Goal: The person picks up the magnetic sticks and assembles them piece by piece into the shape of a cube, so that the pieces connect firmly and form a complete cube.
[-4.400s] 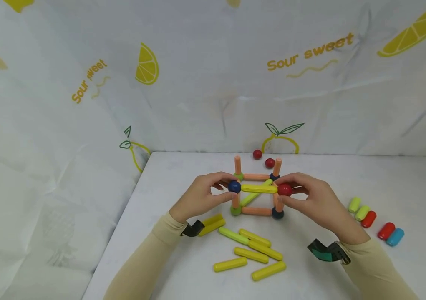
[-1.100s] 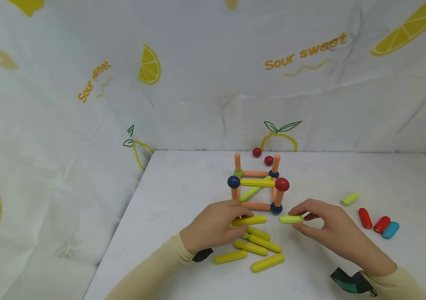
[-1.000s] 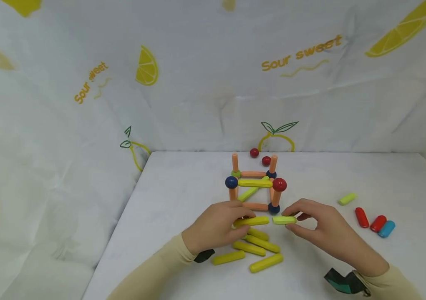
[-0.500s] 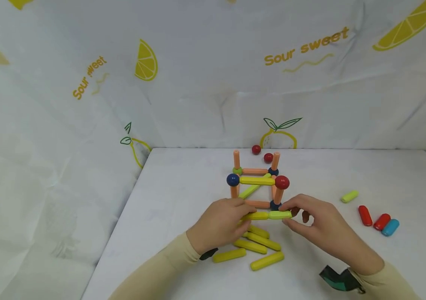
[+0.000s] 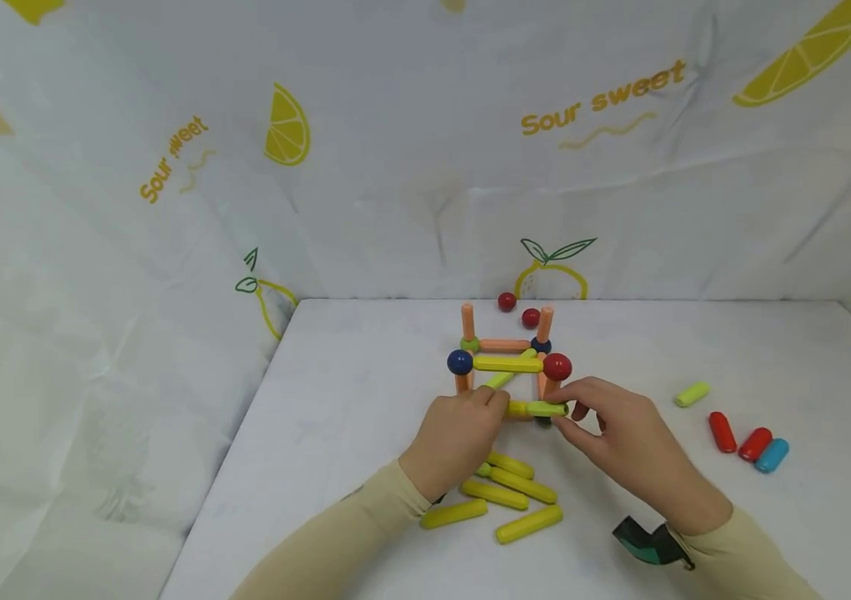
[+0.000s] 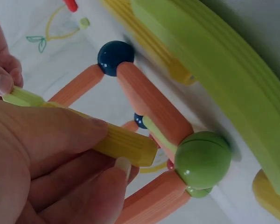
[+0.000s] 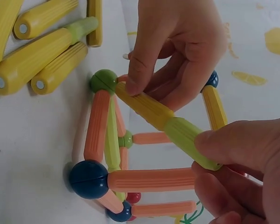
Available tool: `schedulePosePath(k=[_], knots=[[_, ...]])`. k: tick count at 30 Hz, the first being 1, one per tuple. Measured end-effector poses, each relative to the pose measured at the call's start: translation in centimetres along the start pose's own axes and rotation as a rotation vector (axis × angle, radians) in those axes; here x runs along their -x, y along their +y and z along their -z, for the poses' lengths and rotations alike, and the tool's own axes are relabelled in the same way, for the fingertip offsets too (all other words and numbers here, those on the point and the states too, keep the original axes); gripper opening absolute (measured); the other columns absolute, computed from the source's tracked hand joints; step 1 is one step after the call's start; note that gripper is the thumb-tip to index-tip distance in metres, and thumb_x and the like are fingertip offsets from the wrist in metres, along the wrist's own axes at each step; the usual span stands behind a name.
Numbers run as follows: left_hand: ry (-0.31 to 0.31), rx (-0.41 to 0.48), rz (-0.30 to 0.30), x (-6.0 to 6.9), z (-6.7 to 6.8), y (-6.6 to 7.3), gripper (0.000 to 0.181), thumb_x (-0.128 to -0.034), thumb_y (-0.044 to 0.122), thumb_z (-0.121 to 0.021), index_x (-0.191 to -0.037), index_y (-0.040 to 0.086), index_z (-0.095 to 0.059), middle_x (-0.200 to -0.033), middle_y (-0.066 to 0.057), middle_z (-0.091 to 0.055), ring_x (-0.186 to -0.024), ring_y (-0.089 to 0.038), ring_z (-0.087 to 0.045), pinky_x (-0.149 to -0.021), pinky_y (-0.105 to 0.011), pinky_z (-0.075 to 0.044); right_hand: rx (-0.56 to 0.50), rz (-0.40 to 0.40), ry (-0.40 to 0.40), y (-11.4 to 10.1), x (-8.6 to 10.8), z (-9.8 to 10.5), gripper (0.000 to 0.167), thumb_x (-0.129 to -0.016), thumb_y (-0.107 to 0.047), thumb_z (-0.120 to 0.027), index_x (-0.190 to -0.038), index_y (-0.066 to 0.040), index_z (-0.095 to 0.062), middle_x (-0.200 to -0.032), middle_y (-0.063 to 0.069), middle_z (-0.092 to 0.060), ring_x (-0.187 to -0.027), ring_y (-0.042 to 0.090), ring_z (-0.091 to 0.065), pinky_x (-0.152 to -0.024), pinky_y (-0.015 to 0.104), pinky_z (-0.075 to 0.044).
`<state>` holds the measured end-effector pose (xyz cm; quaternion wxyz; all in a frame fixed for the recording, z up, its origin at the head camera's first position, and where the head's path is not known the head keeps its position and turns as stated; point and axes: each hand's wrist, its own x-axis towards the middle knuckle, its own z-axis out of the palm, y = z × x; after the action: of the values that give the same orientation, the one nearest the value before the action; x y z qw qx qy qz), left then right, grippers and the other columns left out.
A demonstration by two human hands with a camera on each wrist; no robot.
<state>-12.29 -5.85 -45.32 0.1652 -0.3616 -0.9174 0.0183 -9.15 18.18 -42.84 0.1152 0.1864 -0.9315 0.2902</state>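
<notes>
I have a white table [image 5: 350, 350] in view, bearing an open, boxlike frame of ribbed orange rods and coloured balls [image 5: 508, 364]. At its near side, off the tabletop, my left hand [image 5: 458, 437] and right hand [image 5: 623, 429] both pinch: the left a ribbed yellow rod [image 7: 148, 108], the right a shorter, ribbed lime-green rod [image 7: 189, 139] touching it end to end. Beyond the frame lies a glossy red ball [image 5: 507, 302].
</notes>
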Motion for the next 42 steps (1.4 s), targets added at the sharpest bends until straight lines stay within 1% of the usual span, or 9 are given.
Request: schedulePosePath(k=[9,18,23,27,32,34,37,39,42], knots=[[0.024,-0.069,0.007,-0.5,-0.5,0.3,0.018,-0.1049,0.025,-0.073,-0.118,0.012,-0.074,-0.104,0.0,-0.079,-0.073,-0.008,-0.073,-0.055,-0.019,-0.056,0.058,0.013,0.032,0.0,-0.2,-0.4,0.039,-0.083,-0.009,-0.093,-0.119,-0.018,-0.08,-0.11,-0.003,-0.079,-0.087,0.013,-0.067,-0.067,0.024,-0.054],[0.013,0.002,0.036,-0.9,-0.1,0.7,0.02,-0.1051,0.021,-0.072,-0.121,0.01,-0.072,-0.107,-0.002,-0.078,-0.081,-0.011,-0.075,-0.063,-0.022,-0.062,0.084,-0.004,0.055,-0.4,-0.6,-0.6,0.037,-0.084,-0.012,-0.093,-0.118,-0.014,-0.08,-0.108,0.0,-0.08,-0.086,0.018,-0.07,-0.069,0.028,-0.059],[0.113,0.019,0.017,-1.3,0.1,0.9,0.025,-0.102,0.031,-0.077,-0.121,0.014,-0.073,-0.103,0.004,-0.078,-0.077,-0.008,-0.073,-0.057,-0.017,-0.057,0.095,-0.009,0.078,-0.7,-0.5,-0.4,0.038,-0.084,-0.013,-0.093,-0.12,-0.014,-0.081,-0.107,0.002,-0.081,-0.084,0.017,-0.072,-0.067,0.028,-0.057],[0.18,-0.015,-0.024,-2.0,0.3,1.1,0.023,-0.1014,0.037,-0.077,-0.113,0.017,-0.075,-0.095,0.008,-0.076,-0.071,-0.005,-0.069,-0.056,-0.014,-0.053,0.09,-0.003,0.121,-1.0,-0.4,0.4,0.035,-0.083,-0.015,-0.094,-0.115,-0.014,-0.081,-0.099,0.001,-0.08,-0.076,0.012,-0.063,-0.06,0.023,-0.051],[0.16,-0.037,0.014,-2.2,0.6,1.1,0.023,-0.102,0.037,-0.075,-0.11,0.015,-0.077,-0.09,0.006,-0.076,-0.068,-0.006,-0.067,-0.056,-0.016,-0.053,0.044,0.003,0.239,-0.7,-1.7,1.6,0.037,-0.082,-0.015,-0.095,-0.114,-0.012,-0.077,-0.103,0.003,-0.076,-0.084,0.016,-0.061,-0.065,0.027,-0.053],[0.148,-0.03,0.041,-2.0,0.6,1.1,0.025,-0.1015,0.037,-0.076,-0.112,0.014,-0.078,-0.091,0.005,-0.078,-0.069,-0.007,-0.069,-0.056,-0.016,-0.054,-0.011,-0.016,0.192,-0.4,-2.6,1.8,0.047,-0.085,-0.018,-0.093,-0.127,-0.012,-0.072,-0.119,0.008,-0.074,-0.098,0.023,-0.065,-0.075,0.036,-0.06],[0.151,-0.019,0.058,-1.8,0.5,1.1,0.028,-0.1003,0.036,-0.078,-0.114,0.012,-0.078,-0.093,0.002,-0.079,-0.071,-0.008,-0.072,-0.055,-0.017,-0.054,-0.1,-0.064,0.021,-0.1,-3.5,1.8,0.064,-0.089,-0.023,-0.091,-0.146,-0.016,-0.062,-0.139,0.011,-0.067,-0.116,0.033,-0.066,-0.089,0.053,-0.064],[0.162,-0.016,0.058,-1.8,0.5,1.1,0.027,-0.1006,0.035,-0.078,-0.113,0.011,-0.078,-0.092,0.002,-0.079,-0.071,-0.008,-0.073,-0.055,-0.016,-0.054,-0.133,-0.072,-0.075,0.1,-3.7,1.6,0.066,-0.091,-0.023,-0.089,-0.15,-0.017,-0.059,-0.14,0.011,-0.067,-0.119,0.035,-0.066,-0.094,0.058,-0.062],[0.177,-0.029,0.06,-1.9,0.5,1.2,0.026,-0.102,0.034,-0.075,-0.112,0.011,-0.079,-0.091,0.002,-0.079,-0.072,-0.008,-0.074,-0.055,-0.017,-0.055,-0.131,-0.036,-0.104,0.5,-3.8,1.2,0.06,-0.091,-0.021,-0.089,-0.145,-0.016,-0.064,-0.13,0.006,-0.071,-0.113,0.027,-0.068,-0.096,0.055,-0.062]])
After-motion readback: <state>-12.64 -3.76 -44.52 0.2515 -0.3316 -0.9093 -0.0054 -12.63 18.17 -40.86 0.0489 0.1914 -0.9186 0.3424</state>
